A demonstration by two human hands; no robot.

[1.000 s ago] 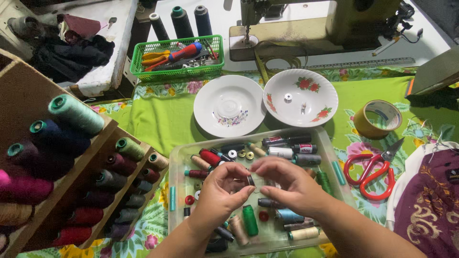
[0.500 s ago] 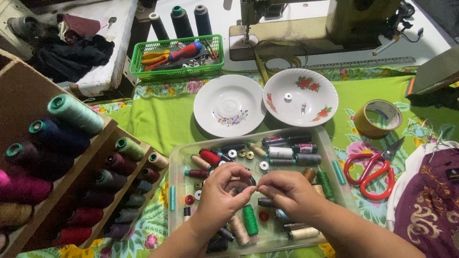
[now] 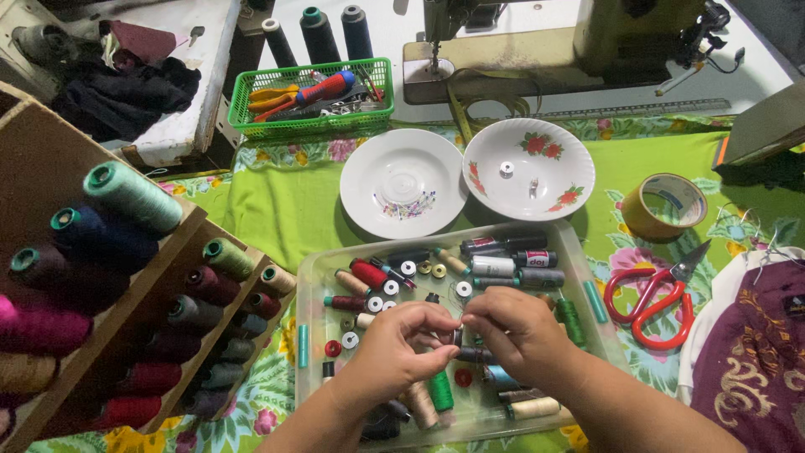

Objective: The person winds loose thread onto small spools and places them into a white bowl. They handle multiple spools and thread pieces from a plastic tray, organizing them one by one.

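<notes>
- Wooden thread rack [image 3: 180, 252] on the far left, tiered and tilted so the cone spools [image 3: 126, 195] face me with colours readable.
- Green basket [image 3: 312, 99] far left of centre corrals the hand tools, clear of the work area.
- Clear plastic tray [image 3: 579, 252] sits near me at centre; its walls keep the loose spools and bobbins from rolling off.
- My left hand [image 3: 394, 356] is over the tray, fingers pinched shut on something small; can't tell what, likely a bobbin or thread end.
- My right hand [image 3: 516, 331] touches the left at the fingertips, also pinched closed on that same small item, held just above the tray.
- Two white plates [image 3: 402, 183] just beyond the tray hold pins and small parts.
- Tape roll [image 3: 665, 205] and red scissors [image 3: 650, 302] lie to the right, within reach.
</notes>
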